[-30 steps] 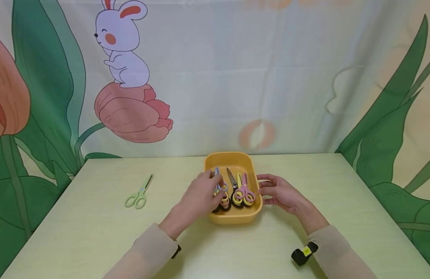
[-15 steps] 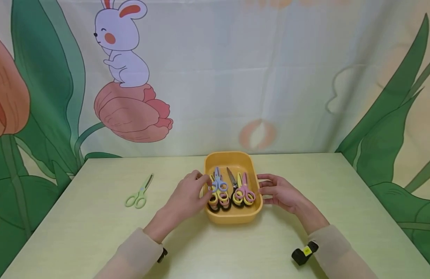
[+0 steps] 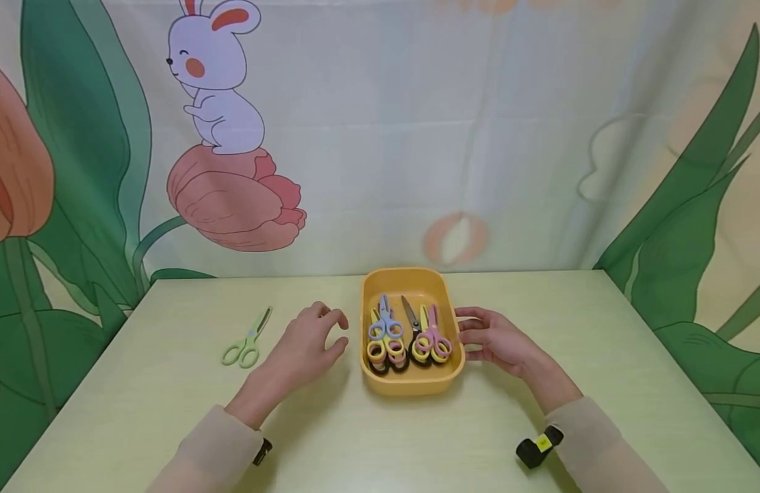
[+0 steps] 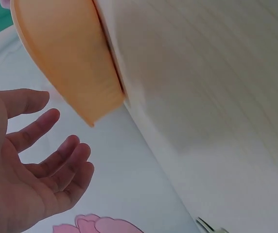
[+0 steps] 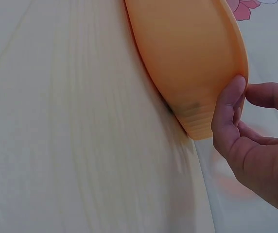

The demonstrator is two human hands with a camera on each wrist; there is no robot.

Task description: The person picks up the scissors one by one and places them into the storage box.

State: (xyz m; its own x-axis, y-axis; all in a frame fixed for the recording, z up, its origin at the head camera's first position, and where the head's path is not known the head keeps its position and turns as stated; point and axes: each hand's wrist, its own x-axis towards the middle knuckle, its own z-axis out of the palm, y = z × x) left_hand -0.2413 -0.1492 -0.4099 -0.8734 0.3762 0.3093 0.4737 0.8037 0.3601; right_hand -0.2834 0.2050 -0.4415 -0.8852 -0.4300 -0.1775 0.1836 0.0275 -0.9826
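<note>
A yellow-orange plastic box (image 3: 411, 387) stands on the table with several pairs of scissors in it. At its left lie blue scissors (image 3: 385, 325) on top of yellow ones (image 3: 386, 349), with black and pinkish handles underneath. Black-handled scissors (image 3: 411, 322) and pink scissors (image 3: 433, 339) with yellow ones lie at the right. My left hand (image 3: 302, 346) hovers left of the box, fingers loosely bent, holding nothing; the left wrist view shows a gap between fingertips and box wall. My right hand (image 3: 497, 342) touches the box's right side with extended fingers, near its rim (image 5: 244, 53).
Light green scissors (image 3: 247, 342) lie alone on the table (image 3: 380, 445), to the left of my left hand. Behind the table's back edge hangs a curtain (image 3: 380, 137) printed with a rabbit, tulips and leaves. Black wrist cameras (image 3: 539, 446) hang under both sleeves.
My left hand has let go of the blue scissors inside the box and moved left, out over the table. The right hand and the box have stayed in place.
</note>
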